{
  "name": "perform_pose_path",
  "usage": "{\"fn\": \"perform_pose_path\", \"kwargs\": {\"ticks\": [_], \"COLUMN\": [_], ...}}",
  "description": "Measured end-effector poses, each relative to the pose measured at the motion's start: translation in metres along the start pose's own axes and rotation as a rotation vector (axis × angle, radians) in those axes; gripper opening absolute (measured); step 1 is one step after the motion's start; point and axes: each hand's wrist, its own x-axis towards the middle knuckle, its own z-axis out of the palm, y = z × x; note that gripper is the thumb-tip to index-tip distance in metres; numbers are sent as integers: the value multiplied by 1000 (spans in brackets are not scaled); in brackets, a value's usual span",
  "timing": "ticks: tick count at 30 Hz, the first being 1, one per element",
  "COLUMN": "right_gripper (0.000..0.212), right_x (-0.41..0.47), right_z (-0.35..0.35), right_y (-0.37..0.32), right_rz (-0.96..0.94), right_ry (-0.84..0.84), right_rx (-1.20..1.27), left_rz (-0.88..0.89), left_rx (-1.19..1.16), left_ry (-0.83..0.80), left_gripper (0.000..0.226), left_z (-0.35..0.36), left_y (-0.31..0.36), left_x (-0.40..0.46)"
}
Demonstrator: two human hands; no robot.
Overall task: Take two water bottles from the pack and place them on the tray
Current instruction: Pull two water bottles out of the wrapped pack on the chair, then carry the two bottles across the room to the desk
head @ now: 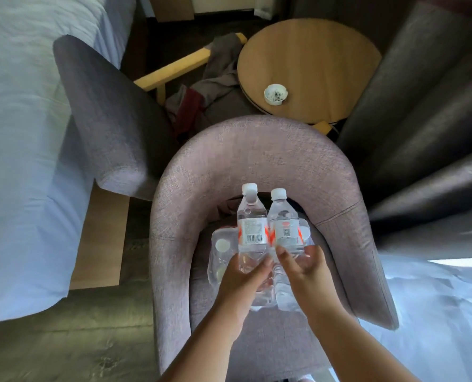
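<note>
Two water bottles held over the pack on an armchair; no tray in view.

Left to right: white-sheeted bed (22,133); shrink-wrapped plastic pack of bottles (221,260) on the seat of the mauve fabric tub armchair (257,166); left hand (246,279) closed round the base of the clear barcode-labelled bottle (251,227); right hand (303,271) gripping low on the clear white-capped bottle (286,230) beside it, bottles touching; round wooden surface (309,64) beyond, carrying a white ashtray (274,94). Risk: both grips sit at the base, so either top-heavy bottle could tip or slip in transit.
</note>
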Motion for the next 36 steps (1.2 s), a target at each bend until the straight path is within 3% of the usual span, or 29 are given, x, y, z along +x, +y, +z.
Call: {"fn": "perform_pose_path", "kwargs": {"ticks": [7,12,15,18,22,25,29,36], "right_gripper": [62,63,55,71,78,71,45,24], "right_x": [-36,-88,-125,-175,-237,-274,-312,-337], "right_z": [-6,-28,-44,-61,-80,-94,-112,-134], "right_y": [-72,-172,-233,-290,-345,-378,-408,-428], "right_rz": [-45,-189,-331,-413,-576,-689,-833,-938], "right_ry": [52,138,168,216,251,282,275,188], "right_rx": [180,230,297,334,421,483,483,536], "left_rz": [198,346,466,593,756,856,956,1041], "left_rx": [-2,74,81,88,64,-23,-51,-42], "left_ry": [57,82,77,90,94,12,-63,-29], "left_gripper": [58,97,85,53,71,66,55,57], "left_z": [-10,-11,-10,-11,-11,-11,-9,3], "left_y": [77,179,247,298,348,381,406,424], "left_x": [-37,-101,-153,-206,-262,-297,-332,-368]}}
